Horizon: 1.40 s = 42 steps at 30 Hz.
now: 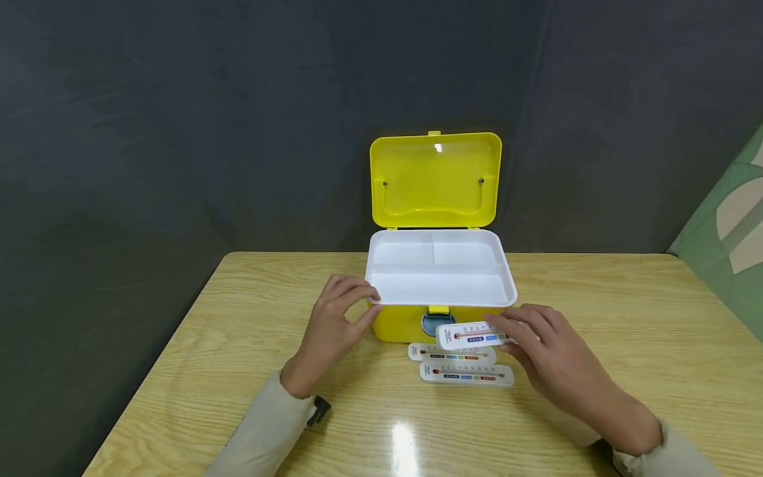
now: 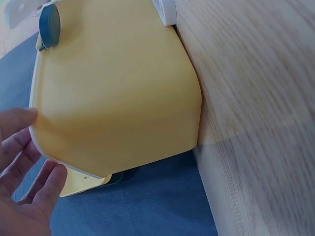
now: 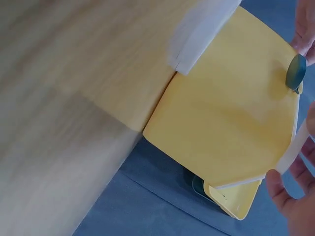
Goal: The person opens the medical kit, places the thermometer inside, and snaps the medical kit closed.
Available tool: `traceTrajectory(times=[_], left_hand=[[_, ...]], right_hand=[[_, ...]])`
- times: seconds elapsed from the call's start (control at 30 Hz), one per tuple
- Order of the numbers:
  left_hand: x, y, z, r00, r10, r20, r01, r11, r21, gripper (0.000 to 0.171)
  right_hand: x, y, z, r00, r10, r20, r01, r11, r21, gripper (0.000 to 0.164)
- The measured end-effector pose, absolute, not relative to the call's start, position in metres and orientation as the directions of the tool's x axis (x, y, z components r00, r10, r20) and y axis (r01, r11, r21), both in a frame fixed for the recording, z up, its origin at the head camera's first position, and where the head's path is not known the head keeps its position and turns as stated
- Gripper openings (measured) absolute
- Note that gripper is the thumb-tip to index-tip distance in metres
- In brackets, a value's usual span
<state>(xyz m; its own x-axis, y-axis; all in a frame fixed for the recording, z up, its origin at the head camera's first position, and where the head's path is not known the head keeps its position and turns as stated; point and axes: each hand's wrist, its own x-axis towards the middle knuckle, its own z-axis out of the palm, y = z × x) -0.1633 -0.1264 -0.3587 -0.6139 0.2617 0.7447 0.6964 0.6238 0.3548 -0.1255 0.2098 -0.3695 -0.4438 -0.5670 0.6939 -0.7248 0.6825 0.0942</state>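
Note:
A yellow box (image 1: 393, 324) stands with its lid (image 1: 435, 179) raised and a white divided tray (image 1: 438, 288) across its top. My left hand (image 1: 336, 324) has its fingertips right at the tray's front left corner; in the left wrist view the thumb and fingers (image 2: 42, 189) are spread along the rim. Between thumb and fingers, my right hand (image 1: 548, 351) pinches a white thermometer (image 1: 467, 336) by its right end, held before the box's front right corner. Two more thermometers, one nearer the box (image 1: 417, 352) and one in front (image 1: 467, 375), lie flat on the table.
The wooden table (image 1: 238, 344) ends at a dark wall covering (image 1: 238, 119) behind the box. A blue-grey round latch (image 1: 430, 324) hangs on the box front. At the far right is a green patterned surface (image 1: 739, 218).

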Motion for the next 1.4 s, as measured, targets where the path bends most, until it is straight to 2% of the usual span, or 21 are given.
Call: traceTrajectory(times=[0.17,0.23,0.5,0.8,0.97,1.07,1.13,1.2,1.4], left_hand=[[-0.162,-0.126,-0.359,-0.609,0.264,0.748,0.701,0.621,0.351,0.013],[-0.162,-0.126,-0.359,-0.611,0.268,0.745,0.701,0.621,0.352,0.013],[-0.162,-0.126,-0.360,-0.619,0.272,0.737,0.699,0.618,0.359,0.013],[-0.161,-0.125,-0.360,-0.634,0.270,0.724,0.689,0.621,0.372,0.011],[-0.161,-0.125,-0.361,-0.637,0.276,0.719,0.693,0.615,0.377,0.010],[-0.161,-0.124,-0.361,-0.637,0.275,0.720,0.693,0.612,0.380,0.009],[-0.161,-0.124,-0.361,-0.631,0.274,0.726,0.697,0.611,0.375,0.010],[-0.161,-0.123,-0.361,-0.626,0.274,0.730,0.701,0.609,0.372,0.011],[-0.161,-0.124,-0.359,-0.616,0.277,0.737,0.709,0.602,0.367,0.012]], right_hand=[[-0.130,0.207,-0.364,-0.394,-0.563,0.726,-0.747,0.657,0.103,0.048],[-0.131,0.206,-0.361,-0.397,-0.559,0.728,-0.742,0.662,0.104,0.048],[-0.134,0.202,-0.346,-0.487,-0.569,0.662,-0.704,0.705,0.087,0.053],[-0.143,0.193,-0.330,-0.472,-0.555,0.685,-0.712,0.698,0.075,0.052],[-0.146,0.191,-0.323,-0.489,-0.568,0.663,-0.704,0.705,0.084,0.054],[-0.148,0.189,-0.319,-0.519,-0.585,0.623,-0.689,0.718,0.099,0.036],[-0.149,0.187,-0.316,-0.540,-0.590,0.600,-0.680,0.726,0.101,0.042],[-0.150,0.185,-0.314,-0.554,-0.592,0.586,-0.676,0.730,0.100,0.057],[-0.157,0.177,-0.305,-0.560,-0.616,0.554,-0.684,0.721,0.110,0.047]])
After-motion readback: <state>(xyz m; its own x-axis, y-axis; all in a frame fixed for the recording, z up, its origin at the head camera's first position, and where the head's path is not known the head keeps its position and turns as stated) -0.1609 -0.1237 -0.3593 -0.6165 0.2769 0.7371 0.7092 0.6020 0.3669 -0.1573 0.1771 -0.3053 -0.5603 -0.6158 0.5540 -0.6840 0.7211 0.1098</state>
